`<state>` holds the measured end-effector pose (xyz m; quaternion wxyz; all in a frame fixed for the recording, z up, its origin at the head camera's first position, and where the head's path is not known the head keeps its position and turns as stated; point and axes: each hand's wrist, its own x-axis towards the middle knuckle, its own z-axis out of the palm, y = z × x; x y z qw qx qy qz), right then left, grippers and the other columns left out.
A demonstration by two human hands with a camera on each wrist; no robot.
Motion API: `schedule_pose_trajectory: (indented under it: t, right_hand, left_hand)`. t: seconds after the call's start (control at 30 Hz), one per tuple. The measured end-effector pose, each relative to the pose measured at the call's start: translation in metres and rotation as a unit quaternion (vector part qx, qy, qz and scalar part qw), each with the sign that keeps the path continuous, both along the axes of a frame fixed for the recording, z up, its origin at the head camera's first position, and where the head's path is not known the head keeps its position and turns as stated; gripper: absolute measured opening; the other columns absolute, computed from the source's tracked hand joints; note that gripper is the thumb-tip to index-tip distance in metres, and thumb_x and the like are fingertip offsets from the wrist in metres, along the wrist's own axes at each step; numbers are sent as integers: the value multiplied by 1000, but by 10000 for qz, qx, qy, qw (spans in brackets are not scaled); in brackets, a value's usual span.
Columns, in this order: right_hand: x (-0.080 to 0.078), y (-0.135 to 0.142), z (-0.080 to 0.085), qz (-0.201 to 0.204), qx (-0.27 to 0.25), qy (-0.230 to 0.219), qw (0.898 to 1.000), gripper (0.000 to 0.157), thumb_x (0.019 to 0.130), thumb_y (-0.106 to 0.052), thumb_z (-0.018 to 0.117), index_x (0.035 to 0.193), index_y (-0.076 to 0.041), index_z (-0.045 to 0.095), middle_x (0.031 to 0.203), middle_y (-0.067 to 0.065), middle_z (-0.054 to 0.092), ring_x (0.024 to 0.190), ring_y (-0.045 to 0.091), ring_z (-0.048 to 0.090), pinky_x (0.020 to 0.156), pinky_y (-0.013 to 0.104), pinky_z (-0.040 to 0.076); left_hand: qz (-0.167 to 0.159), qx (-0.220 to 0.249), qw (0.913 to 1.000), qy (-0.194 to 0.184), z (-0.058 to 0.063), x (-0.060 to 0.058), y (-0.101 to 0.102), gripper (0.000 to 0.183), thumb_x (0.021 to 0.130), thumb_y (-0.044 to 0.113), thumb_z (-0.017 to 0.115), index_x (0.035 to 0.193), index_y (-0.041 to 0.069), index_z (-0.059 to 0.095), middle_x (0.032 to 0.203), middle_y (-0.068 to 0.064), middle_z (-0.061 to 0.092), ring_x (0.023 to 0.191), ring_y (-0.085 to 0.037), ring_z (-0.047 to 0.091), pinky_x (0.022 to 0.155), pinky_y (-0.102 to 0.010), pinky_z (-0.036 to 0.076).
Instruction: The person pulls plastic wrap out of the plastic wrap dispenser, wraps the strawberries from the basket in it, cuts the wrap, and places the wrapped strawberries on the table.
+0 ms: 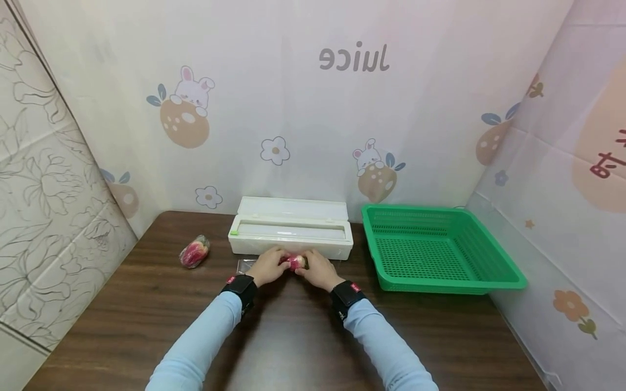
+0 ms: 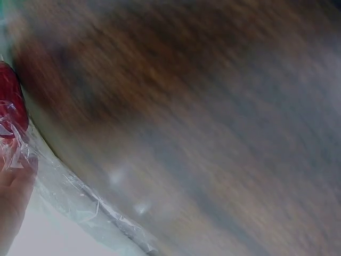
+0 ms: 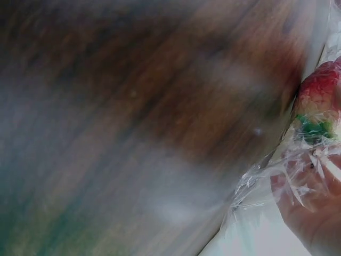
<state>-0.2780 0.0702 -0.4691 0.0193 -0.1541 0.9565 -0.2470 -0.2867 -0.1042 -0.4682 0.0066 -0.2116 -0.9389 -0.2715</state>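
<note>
A red and pale yellow fruit with a green end lies between both hands, in front of the white cling film box. My left hand grips it from the left, my right hand from the right, fingers curled around its ends. In the left wrist view, clear cling film spreads under the fingers beside the red side. In the right wrist view, crumpled film gathers between the fruit's green end and the fingers. Much of the fruit is hidden by the hands.
The open white cling film box stands at the back middle, its lid raised. A film-wrapped red and yellow fruit lies at the left. A green plastic basket is at the right, on the brown wooden table.
</note>
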Motion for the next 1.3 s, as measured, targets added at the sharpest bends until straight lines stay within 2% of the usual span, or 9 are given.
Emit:
schedule_pose_trajectory:
  t: [0.13, 0.37, 0.57, 0.9, 1.2, 1.3]
  right_hand:
    - [0, -1, -1, 43, -49, 313, 9995, 40, 85, -34, 64, 116, -9, 60, 115, 7, 54, 100, 26, 57, 76, 43, 48]
    - [-1, -1, -5, 112, -107, 747, 9971, 40, 84, -30, 66, 116, -9, 55, 112, 9, 58, 102, 27, 57, 79, 42, 48]
    - [0, 1, -6, -1, -111, 584, 9982, 42, 84, -30, 66, 121, -13, 54, 118, 8, 56, 108, 28, 55, 80, 45, 48]
    - [1, 1, -2, 2, -118, 493, 9987, 45, 83, -29, 67, 122, -10, 53, 122, 9, 54, 113, 27, 52, 85, 45, 46]
    - [2, -1, 3, 32, -61, 587, 9983, 46, 84, -30, 66, 123, -10, 53, 124, 9, 53, 115, 26, 50, 88, 42, 45]
    - [4, -3, 7, 45, -154, 568, 9983, 44, 86, -30, 63, 123, -9, 53, 124, 10, 53, 115, 26, 50, 89, 42, 45]
  left_hand:
    - [66, -101, 9998, 133, 1, 0, 1, 21, 86, 14, 63, 103, 2, 64, 102, -11, 62, 98, -26, 59, 86, -41, 45]
    - [177, -121, 9997, 136, 0, 3, 3, 21, 86, 15, 63, 104, 4, 62, 102, -10, 62, 98, -25, 59, 85, -40, 46]
    - [185, -185, 9995, 152, -2, 3, 3, 26, 87, 17, 62, 109, 4, 61, 110, -10, 59, 105, -25, 56, 89, -40, 45]
    - [141, -288, 9991, 268, -5, 4, -1, 36, 86, 21, 63, 118, 6, 56, 117, -9, 58, 108, -25, 56, 89, -40, 45]
    - [254, -108, 9990, 364, 2, 7, -9, 29, 86, 20, 63, 114, 10, 61, 113, -5, 59, 104, -22, 57, 86, -38, 46]
    - [271, 53, 9981, 547, 8, 10, -16, 26, 86, 16, 62, 111, 8, 62, 112, -7, 60, 106, -23, 57, 87, -39, 46]
